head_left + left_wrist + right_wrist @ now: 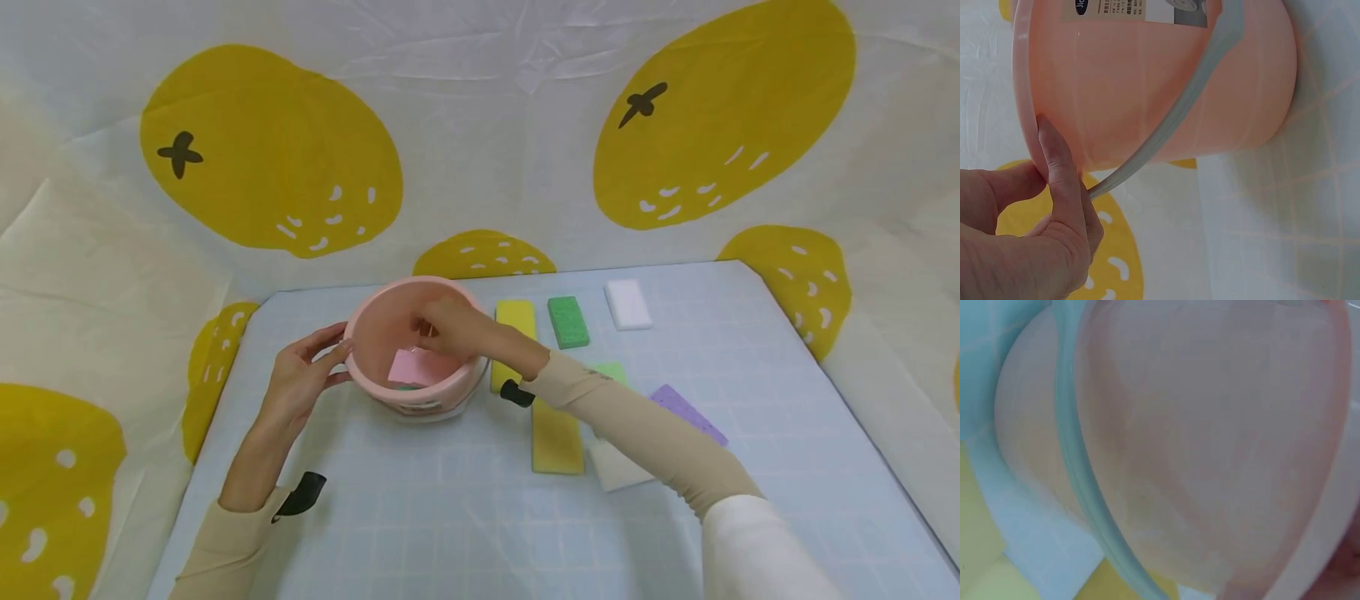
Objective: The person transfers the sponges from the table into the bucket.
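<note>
A pink bucket stands on the table toward the back, left of centre. My left hand pinches its left rim between thumb and fingers; in the left wrist view the thumb and fingertips meet at the rim. A grey handle hangs down along the bucket's outside. My right hand reaches over the right rim into the bucket, fingers loosely bent with nothing visible in them. Below it lies a pink sponge, with a bit of green showing under its edge. The right wrist view shows mostly the bucket's outer wall.
Right of the bucket lie a yellow sponge, a green sponge and a white sponge. Nearer are another yellow sponge, a white one, a light green one and a purple one, partly behind my right arm.
</note>
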The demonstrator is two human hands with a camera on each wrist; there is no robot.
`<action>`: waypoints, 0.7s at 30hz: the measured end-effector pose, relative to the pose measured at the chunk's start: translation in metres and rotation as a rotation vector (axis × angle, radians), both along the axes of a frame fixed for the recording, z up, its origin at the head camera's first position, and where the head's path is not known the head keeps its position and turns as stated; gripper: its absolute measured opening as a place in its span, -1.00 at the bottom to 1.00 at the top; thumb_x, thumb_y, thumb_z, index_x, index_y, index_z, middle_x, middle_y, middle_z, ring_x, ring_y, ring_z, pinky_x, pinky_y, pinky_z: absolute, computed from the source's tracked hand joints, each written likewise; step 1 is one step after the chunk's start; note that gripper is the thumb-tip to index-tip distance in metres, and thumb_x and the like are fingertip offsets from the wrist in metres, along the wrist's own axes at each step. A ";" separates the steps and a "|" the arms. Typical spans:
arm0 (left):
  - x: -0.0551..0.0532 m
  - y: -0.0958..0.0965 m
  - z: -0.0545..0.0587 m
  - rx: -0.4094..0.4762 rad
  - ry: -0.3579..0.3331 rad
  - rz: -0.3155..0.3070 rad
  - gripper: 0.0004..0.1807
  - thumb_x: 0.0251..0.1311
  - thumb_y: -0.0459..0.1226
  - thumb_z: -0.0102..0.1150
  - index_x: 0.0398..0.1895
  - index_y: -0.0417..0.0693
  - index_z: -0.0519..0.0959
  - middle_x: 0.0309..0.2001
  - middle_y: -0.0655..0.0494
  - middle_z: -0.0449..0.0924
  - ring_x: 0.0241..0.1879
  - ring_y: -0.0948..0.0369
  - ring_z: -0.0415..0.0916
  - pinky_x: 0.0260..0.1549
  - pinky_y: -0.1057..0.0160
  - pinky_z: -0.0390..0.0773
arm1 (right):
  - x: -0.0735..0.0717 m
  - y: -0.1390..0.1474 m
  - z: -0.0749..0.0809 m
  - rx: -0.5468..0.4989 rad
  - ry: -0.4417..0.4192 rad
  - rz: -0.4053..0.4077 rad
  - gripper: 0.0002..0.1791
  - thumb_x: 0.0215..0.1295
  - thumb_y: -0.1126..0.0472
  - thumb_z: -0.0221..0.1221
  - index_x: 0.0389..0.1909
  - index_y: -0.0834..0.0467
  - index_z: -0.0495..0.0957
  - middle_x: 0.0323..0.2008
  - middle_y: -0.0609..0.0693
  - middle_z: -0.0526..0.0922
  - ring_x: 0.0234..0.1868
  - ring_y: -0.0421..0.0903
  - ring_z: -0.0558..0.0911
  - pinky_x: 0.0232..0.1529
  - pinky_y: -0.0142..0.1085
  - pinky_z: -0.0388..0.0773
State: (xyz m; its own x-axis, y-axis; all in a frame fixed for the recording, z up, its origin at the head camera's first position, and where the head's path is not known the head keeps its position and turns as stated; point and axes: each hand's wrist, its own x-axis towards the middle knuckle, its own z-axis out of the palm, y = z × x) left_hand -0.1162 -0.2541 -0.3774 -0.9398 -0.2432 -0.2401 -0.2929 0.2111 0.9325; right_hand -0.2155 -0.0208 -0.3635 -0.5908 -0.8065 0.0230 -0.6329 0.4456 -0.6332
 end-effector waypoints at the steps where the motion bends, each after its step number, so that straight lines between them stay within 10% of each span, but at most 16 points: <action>1: 0.000 0.000 0.000 0.000 -0.003 0.003 -0.41 0.45 -0.12 0.23 0.48 -0.04 0.42 0.41 -0.06 0.39 0.05 0.19 0.53 -0.14 0.32 0.71 | -0.001 0.002 0.001 -0.024 0.013 -0.004 -0.82 0.41 0.35 0.26 -0.02 0.29 0.62 -0.22 0.05 0.63 -0.15 -0.02 0.55 -0.07 -0.38 0.59; 21: 0.002 -0.001 -0.002 0.016 0.003 0.007 -0.42 0.45 -0.14 0.22 0.48 -0.05 0.42 0.41 -0.07 0.39 0.04 0.19 0.54 -0.12 0.31 0.71 | -0.019 0.059 0.013 -0.349 -0.056 -0.240 -0.68 0.42 0.24 0.30 0.10 0.31 0.61 -0.04 0.10 0.70 -0.02 -0.02 0.66 0.07 -0.23 0.65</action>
